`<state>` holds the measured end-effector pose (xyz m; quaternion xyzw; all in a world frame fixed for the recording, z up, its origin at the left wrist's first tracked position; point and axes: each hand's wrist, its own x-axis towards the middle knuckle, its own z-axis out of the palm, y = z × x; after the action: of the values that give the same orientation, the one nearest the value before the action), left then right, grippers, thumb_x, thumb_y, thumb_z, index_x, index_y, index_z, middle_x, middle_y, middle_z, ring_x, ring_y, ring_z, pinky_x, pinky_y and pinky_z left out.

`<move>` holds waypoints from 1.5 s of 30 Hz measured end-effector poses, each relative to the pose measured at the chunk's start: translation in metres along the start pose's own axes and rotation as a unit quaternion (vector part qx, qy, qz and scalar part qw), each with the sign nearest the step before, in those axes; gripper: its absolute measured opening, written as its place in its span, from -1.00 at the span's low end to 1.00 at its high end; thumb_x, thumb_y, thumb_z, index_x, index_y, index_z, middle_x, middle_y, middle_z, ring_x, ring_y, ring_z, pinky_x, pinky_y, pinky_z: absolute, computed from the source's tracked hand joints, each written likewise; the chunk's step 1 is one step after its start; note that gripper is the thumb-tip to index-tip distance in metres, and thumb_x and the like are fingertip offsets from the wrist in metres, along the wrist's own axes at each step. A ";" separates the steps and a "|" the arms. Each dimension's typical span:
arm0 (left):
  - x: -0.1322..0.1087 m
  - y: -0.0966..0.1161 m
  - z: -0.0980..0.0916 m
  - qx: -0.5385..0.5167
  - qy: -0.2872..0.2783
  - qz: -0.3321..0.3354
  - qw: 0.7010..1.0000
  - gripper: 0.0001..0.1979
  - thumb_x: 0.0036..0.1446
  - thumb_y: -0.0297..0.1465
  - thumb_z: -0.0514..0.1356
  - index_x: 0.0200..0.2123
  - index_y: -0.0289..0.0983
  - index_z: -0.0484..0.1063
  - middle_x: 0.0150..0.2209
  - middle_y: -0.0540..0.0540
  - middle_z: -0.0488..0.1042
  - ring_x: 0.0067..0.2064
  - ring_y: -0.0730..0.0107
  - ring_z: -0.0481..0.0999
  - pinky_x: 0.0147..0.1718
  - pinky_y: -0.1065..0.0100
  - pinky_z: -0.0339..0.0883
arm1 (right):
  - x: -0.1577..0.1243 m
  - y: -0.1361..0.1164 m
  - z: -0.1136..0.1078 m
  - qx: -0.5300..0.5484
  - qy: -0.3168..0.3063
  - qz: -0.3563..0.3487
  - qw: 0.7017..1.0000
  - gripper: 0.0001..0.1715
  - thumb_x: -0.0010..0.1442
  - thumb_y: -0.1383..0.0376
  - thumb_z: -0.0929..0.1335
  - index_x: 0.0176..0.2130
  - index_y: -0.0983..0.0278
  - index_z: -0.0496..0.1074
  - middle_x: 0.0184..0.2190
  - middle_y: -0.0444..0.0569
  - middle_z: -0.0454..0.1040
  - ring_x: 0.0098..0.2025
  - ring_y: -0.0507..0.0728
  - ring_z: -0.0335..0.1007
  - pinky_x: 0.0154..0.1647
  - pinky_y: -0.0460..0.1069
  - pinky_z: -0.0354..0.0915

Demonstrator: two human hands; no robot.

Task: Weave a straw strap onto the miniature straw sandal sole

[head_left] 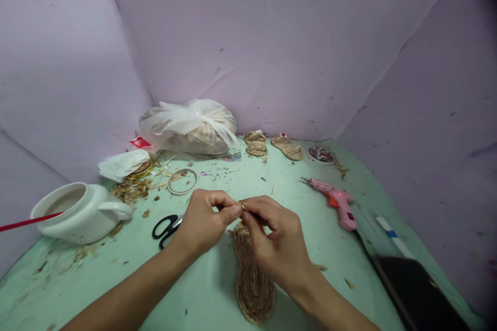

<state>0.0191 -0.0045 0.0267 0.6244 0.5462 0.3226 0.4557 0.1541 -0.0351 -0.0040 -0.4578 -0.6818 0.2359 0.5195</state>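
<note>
My left hand (209, 220) and my right hand (274, 232) meet fingertip to fingertip above the table, both closed in a pinch. A tiny pale bit (242, 206) shows between their fingertips, too small for me to name. Just below them lies a woven straw shoe sole (254, 284), coiled in brown braided rows, its far end partly covered by my right hand. Black-handled scissors (166, 228) lie left of my left forearm, their blades partly hidden behind it.
On the left stand a white ceramic pot (83, 220) and a tape roll (182, 181) amid straw scraps. Behind are a tied plastic bag (190, 126), two small straw slippers (255, 144) and a bead dish (321, 154). A pink glue gun (337, 199) and a dark flat device (417, 292) lie right.
</note>
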 end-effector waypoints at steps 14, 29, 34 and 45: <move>-0.006 0.001 0.005 0.034 0.035 0.019 0.999 -0.85 -0.14 -0.37 0.20 -0.65 -0.31 0.43 -0.63 0.00 0.43 -0.53 0.47 0.34 -0.49 0.45 0.22 | 0.006 -0.003 -0.003 0.205 0.017 0.192 0.960 -0.87 -0.02 0.31 0.35 -0.52 0.32 0.46 -0.46 -0.01 0.46 -0.47 0.05 0.34 -0.55 -0.09 0.29; -0.008 0.001 0.006 -0.142 -0.067 -0.010 0.988 -0.71 -0.11 -0.26 0.17 -0.71 -0.32 0.31 -0.70 0.06 0.21 -0.58 0.54 0.16 -0.55 0.44 0.07 | 0.001 0.009 -0.004 -0.164 0.099 -0.227 0.955 -0.76 0.03 0.56 0.28 -0.30 0.30 0.40 -0.36 0.07 0.48 -0.33 0.10 0.42 -0.32 -0.02 0.39; -0.007 0.001 0.004 -0.173 -0.052 -0.037 0.983 -0.76 -0.13 -0.35 0.13 -0.75 -0.33 0.31 -0.71 0.02 0.27 -0.57 0.51 0.22 -0.50 0.42 0.11 | -0.005 0.017 -0.001 -0.190 0.040 -0.256 0.947 -0.70 0.04 0.56 0.27 -0.25 0.27 0.39 -0.35 0.02 0.46 -0.34 0.08 0.40 -0.35 -0.06 0.38; -0.012 0.004 0.004 0.055 -0.004 0.075 0.996 -0.73 -0.02 -0.41 0.02 -0.72 -0.29 0.20 -0.71 0.09 0.12 -0.60 0.55 0.08 -0.59 0.45 -0.01 | 0.006 0.004 0.000 0.011 0.080 -0.036 0.996 -0.89 0.01 0.45 0.32 -0.49 0.28 0.40 -0.43 -0.04 0.36 -0.43 0.04 0.34 -0.52 -0.08 0.35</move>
<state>0.0220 -0.0167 0.0304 0.6893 0.5127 0.3226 0.3975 0.1556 -0.0279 -0.0040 -0.4447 -0.6516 0.1866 0.5856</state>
